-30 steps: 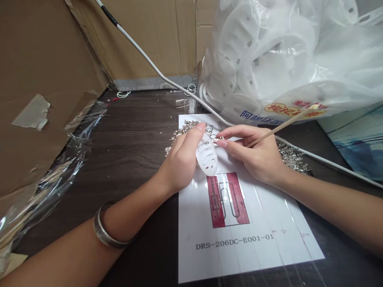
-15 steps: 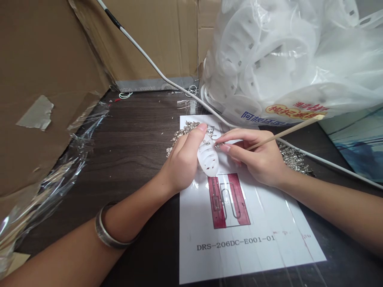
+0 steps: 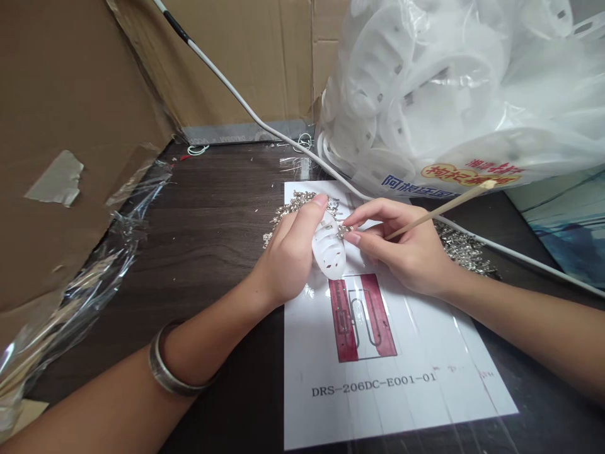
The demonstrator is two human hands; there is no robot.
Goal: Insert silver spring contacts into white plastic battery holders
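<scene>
My left hand (image 3: 288, 252) is closed round a small white perforated plastic part (image 3: 329, 250), held upright above the top of a printed sheet. My right hand (image 3: 406, 249) pinches a tiny metal terminal (image 3: 346, 229) against the part's upper edge. The same hand keeps a thin wooden stick (image 3: 444, 207) tucked between its fingers, the stick pointing up to the right. Small silver metal pieces lie in a pile (image 3: 297, 203) behind my left hand and in another pile (image 3: 460, 246) behind my right wrist.
The white sheet (image 3: 392, 378) with a red diagram lies under clear film on the dark wooden table (image 3: 212, 214). A clear bag of white plastic rings (image 3: 449, 94) fills the back right. A white cable (image 3: 227, 91) runs diagonally. Cardboard walls (image 3: 61, 126) stand left and behind.
My right hand has brought the metal terminal up to the white part's edge and tilted the stick slightly lower. My left hand has barely moved.
</scene>
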